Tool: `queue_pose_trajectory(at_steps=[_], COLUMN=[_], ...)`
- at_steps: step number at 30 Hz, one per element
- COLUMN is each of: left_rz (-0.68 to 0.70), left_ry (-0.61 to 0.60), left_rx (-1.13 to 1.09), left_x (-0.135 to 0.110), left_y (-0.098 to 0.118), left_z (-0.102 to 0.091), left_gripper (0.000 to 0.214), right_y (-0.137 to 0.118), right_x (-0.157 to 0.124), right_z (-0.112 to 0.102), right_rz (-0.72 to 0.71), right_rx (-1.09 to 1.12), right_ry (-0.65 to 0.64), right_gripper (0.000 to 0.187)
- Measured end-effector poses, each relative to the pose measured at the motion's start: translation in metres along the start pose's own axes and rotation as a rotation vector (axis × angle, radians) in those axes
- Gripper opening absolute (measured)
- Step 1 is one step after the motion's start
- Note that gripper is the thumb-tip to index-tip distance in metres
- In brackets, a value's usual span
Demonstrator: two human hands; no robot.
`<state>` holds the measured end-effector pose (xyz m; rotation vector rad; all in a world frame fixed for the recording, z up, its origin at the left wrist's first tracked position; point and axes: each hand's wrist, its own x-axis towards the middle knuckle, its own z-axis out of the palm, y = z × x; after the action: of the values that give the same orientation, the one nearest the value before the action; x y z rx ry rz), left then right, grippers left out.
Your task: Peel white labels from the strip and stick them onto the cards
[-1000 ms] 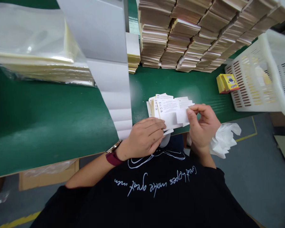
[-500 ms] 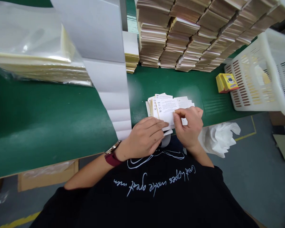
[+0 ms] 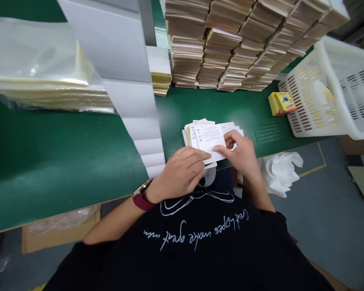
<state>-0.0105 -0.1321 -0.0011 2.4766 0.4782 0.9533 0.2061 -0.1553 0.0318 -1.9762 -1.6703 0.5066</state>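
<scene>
Printed white paper slips [image 3: 211,136] lie in an uneven, overlapping pile at the near edge of the green table, small text and symbols on their faces. My left hand [image 3: 184,169], with a watch at its wrist, reaches in from the left. Its fingers are stretched out, and the index fingertip rests on the top slip near its lower edge; its thumb is hidden. At the right edge of that slip my right hand [image 3: 242,154] is closed in a pinch, thumb on the printed face and fingers bent behind the edge. A pale rolled edge shows just below the slips.
Tall stacks of cards [image 3: 218,60] stand at the back. A smaller card stack [image 3: 161,72] is beside a long white folded sheet [image 3: 133,93]. Plastic-wrapped sheets [image 3: 48,81] lie left. Yellow boxes [image 3: 281,103] touch a white basket [image 3: 318,93]; crumpled white material [image 3: 282,173] hangs below the table edge.
My right hand has changed its pinch: the thumb has slid left onto the slip, and the fingers have opened out behind its right edge. My left hand stays on the slip. The view has shifted slightly.
</scene>
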Motion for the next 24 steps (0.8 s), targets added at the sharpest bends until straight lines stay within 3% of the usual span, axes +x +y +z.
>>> queue_pose_trajectory(at_steps=[3, 5, 7, 11, 15, 17, 21, 23, 24], left_rz=[-0.026, -0.041, -0.051, -0.051, -0.042, -0.048, -0.097, -0.105, -0.101], left_ry=[0.000, 0.024, 0.068, 0.107, 0.152, 0.188, 0.245, 0.256, 0.257], left_rx=[-0.060, -0.115, -0.162, -0.180, -0.170, -0.178, -0.197, -0.214, -0.223], left_x=[-0.001, -0.001, 0.000, 0.004, 0.007, 0.008, 0.011, 0.014, 0.016], left_y=[-0.002, -0.003, -0.004, -0.002, 0.000, 0.001, 0.009, 0.014, 0.016], left_z=[0.003, 0.004, 0.004, 0.002, 0.000, 0.000, -0.002, -0.002, -0.001], left_gripper=[0.007, 0.009, 0.011, 0.013, 0.012, 0.013, 0.021, 0.026, 0.028], right_y=[0.006, 0.008, 0.007, 0.003, 0.015, 0.031, 0.064, 0.065, 0.060], right_x=[0.004, 0.006, 0.006, 0.001, -0.004, -0.004, -0.007, -0.017, -0.025], right_z=[0.007, 0.011, 0.012, 0.013, 0.008, 0.000, -0.020, -0.024, -0.024], right_rz=[0.029, 0.035, -0.002, -0.136, -0.095, -0.039, 0.006, -0.019, -0.056], right_rx=[0.332, 0.398, 0.254, -0.147, 0.140, 0.209, -0.188, -0.254, -0.178], right_ry=[-0.072, -0.087, -0.035, 0.234, 0.399, 0.423, 0.366, 0.400, 0.403], right_gripper=[0.036, 0.036, 0.037, 0.030, 0.020, 0.025, 0.033, 0.037, 0.039])
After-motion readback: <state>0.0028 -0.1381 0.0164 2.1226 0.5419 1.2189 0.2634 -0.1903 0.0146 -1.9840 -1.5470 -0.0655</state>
